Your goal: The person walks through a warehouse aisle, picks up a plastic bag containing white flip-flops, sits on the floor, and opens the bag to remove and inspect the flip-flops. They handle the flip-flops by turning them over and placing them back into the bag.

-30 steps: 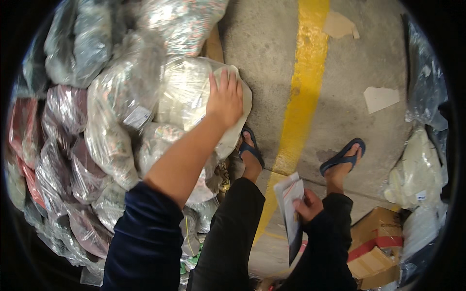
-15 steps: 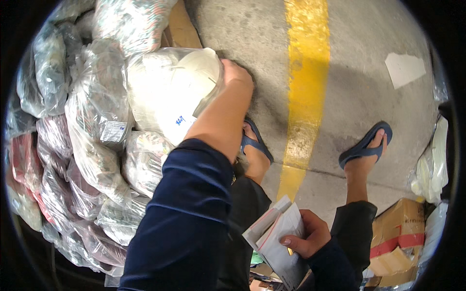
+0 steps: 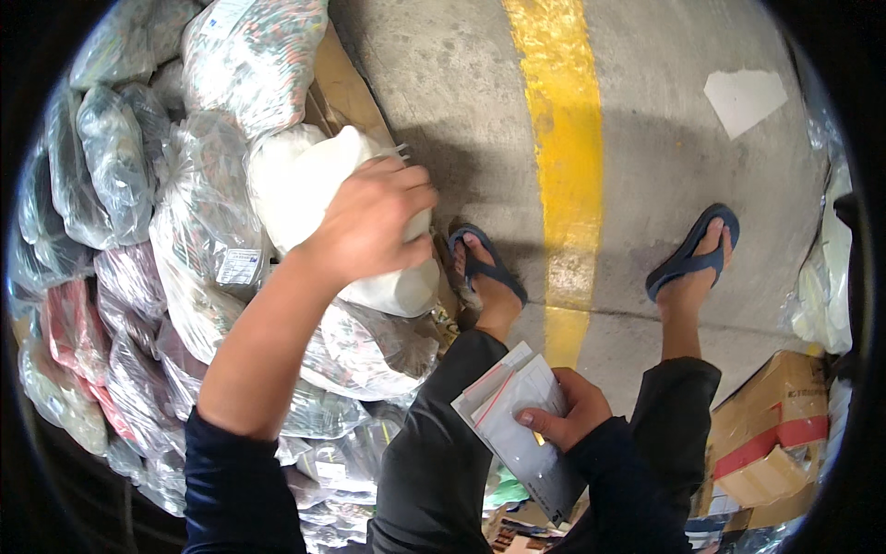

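Cream bundle [image 3: 286, 189], big and soft-looking, right at the floor-side edge of a big pile of clear plastic bags [image 3: 208, 231]. On top of that, left hand [image 3: 374, 217], back of it facing up, with the fingers bent inward. Can't tell whether actually gripping the thing or just pressing on it, with most of the fingertips tucked out of sight.

Lower down, between two dark trouser legs [image 3: 434, 452], right hand [image 3: 577, 411] closed around a stack of flat sheets [image 3: 517, 397], white and grey with a thin reddish line. Thumb across the top face, so pretty clearly a proper hold.

Around the bundle: one speckled bag [image 3: 254, 65] just above, another tucked in below, plus some brown cardboard [image 3: 346, 88] along the edge. Way over left, something red [image 3: 74, 323] in plastic.

Otherwise, grey concrete floor [image 3: 452, 83] with a worn yellow stripe [image 3: 568, 166] running between dark blue sandals [image 3: 681, 262]. Also a pale scrap [image 3: 746, 100] towards the upper right, and a beat-up cardboard box [image 3: 775, 462] with red tape down by the right leg.
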A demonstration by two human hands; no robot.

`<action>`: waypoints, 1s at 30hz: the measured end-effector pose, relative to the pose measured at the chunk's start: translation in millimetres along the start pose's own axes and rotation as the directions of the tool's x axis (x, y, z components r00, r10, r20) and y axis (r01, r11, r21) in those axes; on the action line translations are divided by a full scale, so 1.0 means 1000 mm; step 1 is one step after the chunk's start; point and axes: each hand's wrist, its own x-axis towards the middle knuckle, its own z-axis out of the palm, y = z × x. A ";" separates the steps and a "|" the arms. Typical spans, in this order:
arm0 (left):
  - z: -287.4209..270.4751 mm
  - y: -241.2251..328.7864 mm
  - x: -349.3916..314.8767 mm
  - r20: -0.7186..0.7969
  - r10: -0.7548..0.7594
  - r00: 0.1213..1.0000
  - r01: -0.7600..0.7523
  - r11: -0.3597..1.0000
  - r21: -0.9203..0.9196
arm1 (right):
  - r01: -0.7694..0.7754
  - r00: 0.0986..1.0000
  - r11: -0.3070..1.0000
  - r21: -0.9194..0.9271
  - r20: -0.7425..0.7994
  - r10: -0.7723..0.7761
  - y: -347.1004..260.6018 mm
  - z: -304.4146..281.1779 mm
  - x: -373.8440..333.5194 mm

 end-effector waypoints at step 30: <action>0.074 -0.062 -0.174 -0.290 -0.899 0.329 0.735 0.437 -0.519 | 0.060 0.979 0.969 -0.240 -0.176 -0.104 0.008 0.012 0.031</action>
